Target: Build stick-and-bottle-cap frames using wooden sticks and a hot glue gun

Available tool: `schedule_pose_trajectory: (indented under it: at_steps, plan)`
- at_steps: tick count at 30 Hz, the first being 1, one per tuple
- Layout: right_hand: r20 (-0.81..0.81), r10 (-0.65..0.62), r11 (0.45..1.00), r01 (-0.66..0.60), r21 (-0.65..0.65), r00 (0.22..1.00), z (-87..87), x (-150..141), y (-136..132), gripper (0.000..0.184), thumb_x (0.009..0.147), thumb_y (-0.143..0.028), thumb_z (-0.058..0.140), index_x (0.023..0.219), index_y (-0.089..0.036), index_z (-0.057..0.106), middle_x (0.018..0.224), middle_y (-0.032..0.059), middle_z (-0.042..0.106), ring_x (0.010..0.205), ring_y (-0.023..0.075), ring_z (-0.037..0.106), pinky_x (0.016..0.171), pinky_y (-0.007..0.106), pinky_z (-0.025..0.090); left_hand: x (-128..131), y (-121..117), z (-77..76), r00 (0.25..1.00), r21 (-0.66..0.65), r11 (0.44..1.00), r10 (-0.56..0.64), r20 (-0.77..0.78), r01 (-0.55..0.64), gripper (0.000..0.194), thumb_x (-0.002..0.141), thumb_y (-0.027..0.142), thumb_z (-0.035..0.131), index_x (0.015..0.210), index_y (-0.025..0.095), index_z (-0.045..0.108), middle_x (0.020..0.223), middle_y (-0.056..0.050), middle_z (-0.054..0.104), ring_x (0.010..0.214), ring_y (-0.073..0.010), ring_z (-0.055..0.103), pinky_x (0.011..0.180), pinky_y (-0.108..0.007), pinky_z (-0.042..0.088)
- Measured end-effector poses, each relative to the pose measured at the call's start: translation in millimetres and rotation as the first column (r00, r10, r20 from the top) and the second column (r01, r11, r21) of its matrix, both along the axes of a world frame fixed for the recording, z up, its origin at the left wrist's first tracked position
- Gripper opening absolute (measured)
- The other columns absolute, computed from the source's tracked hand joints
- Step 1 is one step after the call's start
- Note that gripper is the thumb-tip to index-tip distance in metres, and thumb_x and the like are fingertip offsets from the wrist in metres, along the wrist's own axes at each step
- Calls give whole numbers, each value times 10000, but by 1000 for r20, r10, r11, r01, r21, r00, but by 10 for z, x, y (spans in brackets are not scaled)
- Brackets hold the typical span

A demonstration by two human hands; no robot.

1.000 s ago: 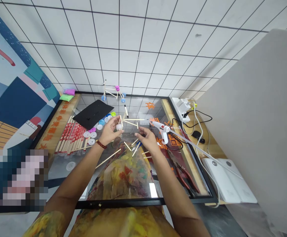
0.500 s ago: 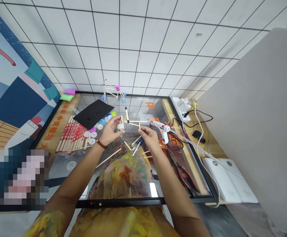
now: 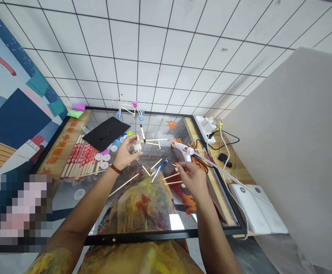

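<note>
My left hand [image 3: 127, 153] is closed around one end of a small frame of thin wooden sticks [image 3: 154, 142], holding it up over the glass. A white bottle cap [image 3: 137, 147] sits at the gripped end, and a black-tipped stick rises from the frame. My right hand [image 3: 193, 177] is apart from the frame, just below the white glue gun [image 3: 184, 147]. Its thumb and fingers are drawn together; a tiny pale tip shows beside them, too small to name. Loose sticks [image 3: 172, 177] and a blue cutter knife [image 3: 162, 166] lie between my hands.
Bundled sticks in red-white wrapping [image 3: 82, 160], a black sheet [image 3: 107, 133] and several plastic caps [image 3: 106, 157] lie left. A stick model with blue wheels [image 3: 133, 109] stands at the back. Right are a power strip [image 3: 206, 129], cables and white boxes [image 3: 257, 209].
My right hand first closed in on the cross stick of the frame, then left it and moved right and toward me. My left hand keeps the frame. The view has shifted slightly.
</note>
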State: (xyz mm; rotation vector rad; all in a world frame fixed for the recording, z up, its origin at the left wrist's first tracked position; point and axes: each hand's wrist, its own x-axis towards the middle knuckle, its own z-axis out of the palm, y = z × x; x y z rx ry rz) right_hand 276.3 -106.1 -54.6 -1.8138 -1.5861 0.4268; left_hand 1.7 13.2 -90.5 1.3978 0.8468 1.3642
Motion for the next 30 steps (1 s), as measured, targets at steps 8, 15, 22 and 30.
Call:
schedule_pose_trajectory:
  at_steps: [8, 15, 22, 30]
  plan:
    - [307, -175, 963, 227, -144, 935, -155, 401, 264, 515, 835, -545, 569, 1144, -148, 680, 1062, 153, 714, 978, 308, 636, 829, 386, 459, 103, -33, 14, 989, 25, 999, -34, 146, 30, 624, 586, 132, 837, 1102, 265, 513, 1239, -67, 611, 1260, -247, 582, 1082, -453, 445]
    - [294, -139, 947, 214, -239, 946, -210, 337, 581, 482, 883, -526, 508, 1128, -163, 711, 913, 112, 740, 874, 280, 669, 760, 341, 456, 183, -83, -7, 981, 64, 997, 36, 189, -49, 631, 582, 125, 837, 1097, 277, 503, 1184, -41, 614, 1240, -243, 593, 1086, -481, 452]
    - [355, -172, 936, 265, -232, 919, -105, 279, 466, 449, 811, -486, 625, 1099, -151, 704, 972, 144, 738, 948, 307, 664, 800, 371, 468, 214, -114, -19, 976, 36, 988, 142, 167, -150, 641, 589, 122, 817, 1109, 272, 474, 1234, -61, 599, 1222, -248, 602, 1044, -464, 488]
    - [-333, -40, 991, 80, 108, 942, 256, -140, 138, 346, 862, -477, 591, 987, -187, 731, 933, 73, 750, 837, 220, 663, 791, 363, 512, 261, -253, 132, 991, 66, 990, 122, 60, -125, 630, 626, 166, 826, 1134, 266, 468, 1285, -110, 582, 1267, -268, 567, 1026, -435, 498]
